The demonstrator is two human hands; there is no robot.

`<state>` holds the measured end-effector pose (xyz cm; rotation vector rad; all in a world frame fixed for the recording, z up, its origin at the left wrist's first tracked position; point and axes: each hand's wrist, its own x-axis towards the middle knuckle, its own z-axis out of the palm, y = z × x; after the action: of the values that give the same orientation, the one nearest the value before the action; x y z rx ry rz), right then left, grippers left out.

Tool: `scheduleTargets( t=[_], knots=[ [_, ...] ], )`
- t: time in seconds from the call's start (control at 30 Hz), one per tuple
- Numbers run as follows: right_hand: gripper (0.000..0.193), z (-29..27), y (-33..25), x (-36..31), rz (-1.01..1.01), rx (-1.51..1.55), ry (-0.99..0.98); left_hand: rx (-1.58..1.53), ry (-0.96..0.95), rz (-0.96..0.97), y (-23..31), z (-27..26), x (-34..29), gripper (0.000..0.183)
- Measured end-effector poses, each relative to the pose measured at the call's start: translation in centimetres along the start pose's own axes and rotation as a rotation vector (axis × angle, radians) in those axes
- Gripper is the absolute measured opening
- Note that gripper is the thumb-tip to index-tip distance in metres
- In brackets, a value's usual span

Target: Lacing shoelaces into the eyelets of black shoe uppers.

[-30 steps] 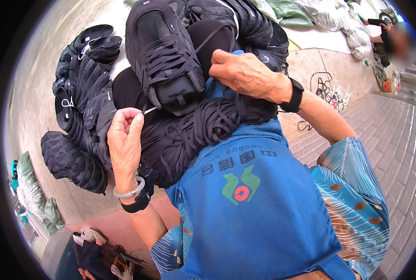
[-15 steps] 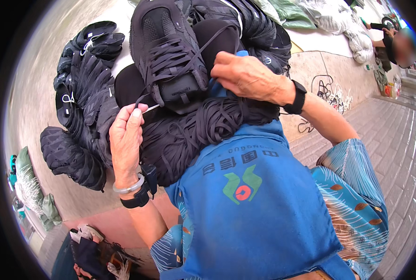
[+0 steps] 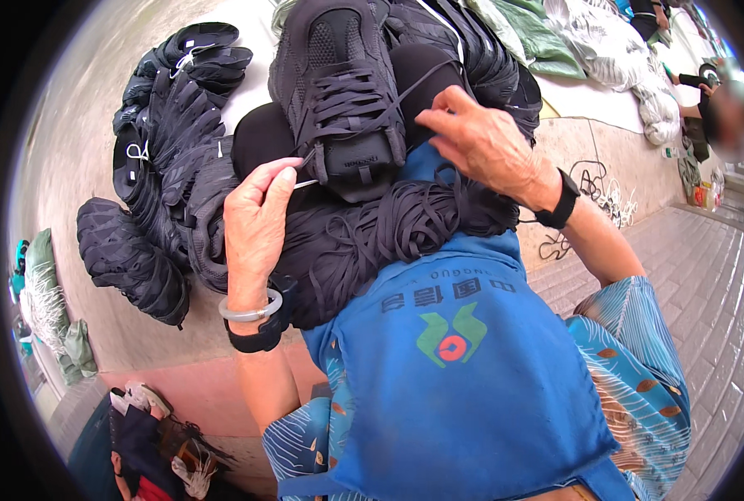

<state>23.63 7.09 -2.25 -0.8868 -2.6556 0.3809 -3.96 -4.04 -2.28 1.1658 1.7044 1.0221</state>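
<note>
A black sneaker (image 3: 338, 92) lies on my lap, resting on a thick bundle of black laces (image 3: 372, 238) over my blue apron (image 3: 464, 376). My left hand (image 3: 255, 221) pinches the pale tip of a black lace (image 3: 305, 182) just left of the shoe's tongue. My right hand (image 3: 480, 146) rests at the shoe's right side, fingers closed on a black lace that runs across to the eyelets.
A pile of more black sneakers (image 3: 171, 150) lies on the pale ground at my left. Green and white sacks (image 3: 589, 50) lie at the back right, where another person (image 3: 714, 108) sits. A brick pavement (image 3: 706, 267) runs on the right. Bags (image 3: 146, 434) sit at lower left.
The shoe has shifted slightly right on my lap. My left hand has risen toward the shoe with the lace tip; my right hand has moved a little up along the shoe's side.
</note>
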Motion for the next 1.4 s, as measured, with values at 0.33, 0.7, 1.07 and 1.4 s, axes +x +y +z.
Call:
scheduleTargets(
  t=[0.33,0.7,1.07,1.4],
  knots=[
    [0.012,1.5,1.2,0.4,-0.003,0.126,-0.097,0.099,0.064,0.057,0.3,0.1,0.9,0.023],
    [0.016,0.9,1.3,1.1,0.115,0.242,0.0,-0.095,0.006,-0.136,0.5,0.4,1.8,0.026],
    [0.018,1.3,-0.4,1.7,0.176,0.582,0.06,-0.12,-0.046,-0.112,0.3,0.5,2.1,0.025],
    [0.018,1.9,0.7,1.1,0.168,0.567,0.084,-0.037,-0.127,-0.079,1.2,-0.2,3.0,0.022]
  ],
)
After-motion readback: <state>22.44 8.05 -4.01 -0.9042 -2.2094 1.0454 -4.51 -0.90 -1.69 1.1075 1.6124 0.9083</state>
